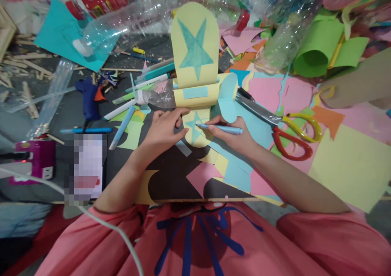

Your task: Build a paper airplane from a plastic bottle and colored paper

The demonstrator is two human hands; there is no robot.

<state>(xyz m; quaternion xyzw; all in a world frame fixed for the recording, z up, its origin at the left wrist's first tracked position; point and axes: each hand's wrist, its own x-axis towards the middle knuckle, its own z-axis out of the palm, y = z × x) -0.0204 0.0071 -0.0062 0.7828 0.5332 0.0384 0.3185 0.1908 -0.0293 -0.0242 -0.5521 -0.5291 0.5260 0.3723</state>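
Observation:
My right hand (pixel 232 133) grips a light blue marker (pixel 227 128), its tip on a small blue star (pixel 197 123) drawn on the lower yellow paper wing (pixel 195 140). My left hand (pixel 166 127) is open, thumb and forefinger apart, steadying that wing's left edge. Above it, yellow paper wraps a clear plastic bottle (pixel 161 94) lying on its side, its white cap pointing left. A blue strip (pixel 195 92) sits on the wrap. The upper yellow wing (pixel 195 15) bears a larger, filled-in blue star (pixel 196 49). Light blue rounded paper pieces (pixel 228 98) stand at the right end.
Scissors (pixel 259 109) with red and yellow handles lie at right, over coloured paper. At left are several markers (pixel 122 127), a blue glue gun (pixel 88 98), a phone (pixel 88 166) and a purple power block (pixel 35 160). Plastic bottles (pixel 128 19) and a green paper roll (pixel 317 47) lie farther back.

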